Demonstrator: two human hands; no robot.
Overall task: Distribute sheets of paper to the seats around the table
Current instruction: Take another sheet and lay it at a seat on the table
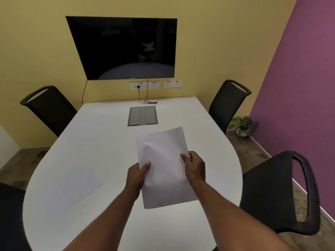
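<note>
I hold a stack of white paper sheets [164, 165] above the white table [101, 134], near its front middle. My left hand [136, 175] grips the stack's left edge, thumb on top. My right hand [194, 167] grips the right edge the same way. One white sheet [79, 189] lies flat on the table at the near left, by the near-left seat. Black chairs stand around the table: far left [49, 107], far right [227, 102], near right [279, 194] and near left [10, 214].
A grey cable box lid [142, 115] is set into the table's far middle, with a black cable [148, 101] behind it. A dark screen [125, 48] hangs on the yellow wall. A small potted plant [242, 125] stands on the floor at the right corner.
</note>
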